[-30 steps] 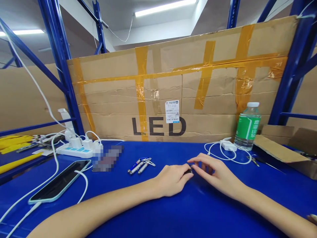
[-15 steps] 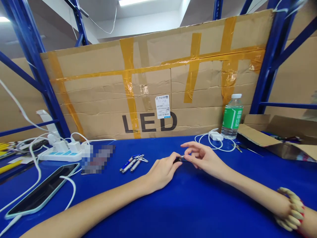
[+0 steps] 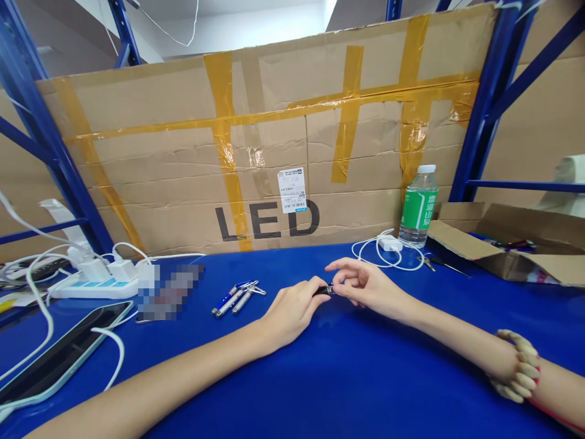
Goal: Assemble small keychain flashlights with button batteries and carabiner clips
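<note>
Over the middle of the blue table, my left hand is closed around a small black-and-silver cylinder, with its dark body showing between thumb and fingers. My right hand pinches the silver end with thumb and index finger, its other fingers loosely bent. Much of the cylinder is hidden by the fingers. Left of my left hand lie several slim metal keychain penlights, blue and silver, with a small clip at their far end.
On the left are a phone with a white cable and a power strip. A blurred-out flat item lies nearby. At the right stand a water bottle, a coiled cable, a screwdriver and an open cardboard box. A large cardboard sheet closes the back.
The view has shifted slightly, so everything sits a little further left and higher. More of the cylinder's black body shows between the hands. Both hands keep their hold.
</note>
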`<state>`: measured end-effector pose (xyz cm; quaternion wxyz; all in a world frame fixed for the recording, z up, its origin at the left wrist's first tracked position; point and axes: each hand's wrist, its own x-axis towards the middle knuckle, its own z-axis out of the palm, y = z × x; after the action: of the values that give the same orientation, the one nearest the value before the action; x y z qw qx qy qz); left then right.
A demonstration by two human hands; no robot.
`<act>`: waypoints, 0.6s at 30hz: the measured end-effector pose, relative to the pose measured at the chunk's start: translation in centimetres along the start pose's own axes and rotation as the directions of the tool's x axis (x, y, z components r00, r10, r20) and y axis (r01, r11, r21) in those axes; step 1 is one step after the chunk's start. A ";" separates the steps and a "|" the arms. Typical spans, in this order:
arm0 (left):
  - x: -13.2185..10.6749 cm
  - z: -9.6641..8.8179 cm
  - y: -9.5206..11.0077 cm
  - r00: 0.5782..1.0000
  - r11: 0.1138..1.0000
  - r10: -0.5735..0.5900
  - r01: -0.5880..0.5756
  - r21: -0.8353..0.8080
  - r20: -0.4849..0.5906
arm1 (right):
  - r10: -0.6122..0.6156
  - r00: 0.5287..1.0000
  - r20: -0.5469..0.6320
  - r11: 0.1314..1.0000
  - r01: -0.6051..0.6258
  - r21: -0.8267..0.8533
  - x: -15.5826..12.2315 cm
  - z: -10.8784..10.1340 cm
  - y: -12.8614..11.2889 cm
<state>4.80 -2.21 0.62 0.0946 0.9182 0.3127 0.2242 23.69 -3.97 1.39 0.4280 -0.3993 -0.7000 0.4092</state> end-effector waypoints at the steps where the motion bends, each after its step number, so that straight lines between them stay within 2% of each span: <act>1: 0.0 0.0 0.0 1.000 1.000 0.007 -0.007 0.011 -0.002 | 0.002 1.000 -0.003 1.000 -0.002 0.006 0.0 0.0 0.0; 8: 0.0 -0.1 0.1 1.000 1.000 0.018 -0.018 0.016 -0.005 | 0.035 0.999 0.021 0.999 -0.035 0.020 0.2 -0.3 0.5; 15: -0.1 0.1 -0.2 0.994 0.994 0.111 -0.111 -0.021 -0.010 | 0.184 0.982 0.045 0.983 -0.184 -0.010 0.2 -0.2 0.4; 18: -0.1 0.1 -0.3 0.990 0.990 0.139 -0.138 -0.016 0.008 | 0.202 0.979 0.036 0.979 -0.201 -0.026 0.1 0.0 0.1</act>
<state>4.62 -2.06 0.39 0.0871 0.9380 0.2460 0.2282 23.65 -3.88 1.29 0.3666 -0.4649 -0.6684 0.4502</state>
